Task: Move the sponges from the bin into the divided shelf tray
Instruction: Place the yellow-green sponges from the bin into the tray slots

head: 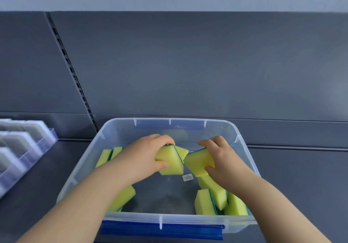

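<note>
Plastic, translucent and split by dividers, makes up the divided tray (28, 148) seen at the left edge of the frame, set on the dark grey shelf (301, 186). Its compartments are filled with pale grey blocks, too blurred to be identified. Just right of it, a slotted upright (71, 73) is seen running diagonally up the grey back panel.

The clear bin (188, 218) is placed at the lower centre of the frame, with a blue latch (162, 231) fitted to its near wall. Inside, by the left wall, two upright sponges (106, 157) are stood side by side, and a further sponge (124, 197) is partly hidden beneath the left forearm.

The left hand (143, 154) is held over the middle of the bin. Its grip is clenched round a yellow pair of sponges (169, 162), with a green scouring layer showing between them. Immediately to the right, almost touching that pair, a single sponge (197, 160) is grasped by the right hand (224, 159), the thumb laid on its near edge and the fingers curled over its far edge. A small label (188, 177) is seen on the bin floor below the held sponges.

At the lower right corner of the bin, a cluster of sponges (212, 199) is leaned together near the right wall.
</note>
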`<action>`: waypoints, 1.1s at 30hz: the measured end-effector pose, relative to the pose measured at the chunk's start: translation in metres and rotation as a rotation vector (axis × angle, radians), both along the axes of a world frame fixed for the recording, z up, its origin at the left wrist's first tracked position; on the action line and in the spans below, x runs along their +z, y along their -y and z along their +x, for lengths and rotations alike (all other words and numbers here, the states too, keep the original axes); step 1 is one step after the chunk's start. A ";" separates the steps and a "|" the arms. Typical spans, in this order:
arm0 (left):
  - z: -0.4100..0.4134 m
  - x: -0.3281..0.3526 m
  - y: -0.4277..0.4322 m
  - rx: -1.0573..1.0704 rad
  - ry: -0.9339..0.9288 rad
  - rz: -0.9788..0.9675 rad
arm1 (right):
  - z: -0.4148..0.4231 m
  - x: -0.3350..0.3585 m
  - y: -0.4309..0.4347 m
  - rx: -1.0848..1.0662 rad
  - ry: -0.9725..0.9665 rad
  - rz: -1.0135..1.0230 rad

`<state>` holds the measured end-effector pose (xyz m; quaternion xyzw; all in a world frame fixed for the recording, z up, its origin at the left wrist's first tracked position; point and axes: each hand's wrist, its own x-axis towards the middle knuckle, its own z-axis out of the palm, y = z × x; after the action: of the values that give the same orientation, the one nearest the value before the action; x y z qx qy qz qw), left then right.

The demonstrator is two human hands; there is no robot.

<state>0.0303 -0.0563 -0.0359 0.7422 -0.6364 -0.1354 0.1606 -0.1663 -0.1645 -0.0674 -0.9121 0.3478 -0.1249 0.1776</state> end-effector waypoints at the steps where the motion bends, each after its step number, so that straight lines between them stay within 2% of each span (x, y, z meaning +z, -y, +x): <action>1: -0.005 0.002 -0.005 0.025 -0.009 -0.057 | 0.000 0.001 -0.001 -0.007 0.028 0.025; 3: -0.014 0.005 -0.010 0.058 0.017 -0.162 | -0.001 0.001 -0.002 -0.011 0.102 0.068; 8: -0.023 0.008 -0.005 0.028 0.292 -0.314 | -0.003 0.003 -0.005 -0.108 0.219 0.108; 11: -0.016 0.006 -0.012 -0.027 0.465 -0.396 | -0.003 0.014 -0.012 -0.176 0.207 0.033; 15: 0.001 0.011 -0.050 -0.022 0.503 -0.509 | 0.011 0.032 -0.046 -0.211 0.293 -0.077; 20: 0.051 0.022 -0.141 0.099 0.560 -0.601 | 0.062 0.044 -0.121 -0.085 0.424 -0.230; 24: 0.103 0.027 -0.251 0.231 0.590 -0.602 | 0.123 0.047 -0.204 0.019 0.562 -0.252; 28: 0.154 0.019 -0.368 0.460 0.561 -0.585 | 0.190 0.033 -0.286 0.104 0.624 -0.153; 33: 0.192 -0.006 -0.468 0.604 0.479 -0.481 | 0.258 0.009 -0.360 0.197 0.523 -0.001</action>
<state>0.2226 0.4122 -0.0420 0.8466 -0.4237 0.2450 0.2091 0.0919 0.1952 -0.0580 -0.8782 0.1998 -0.3385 0.2724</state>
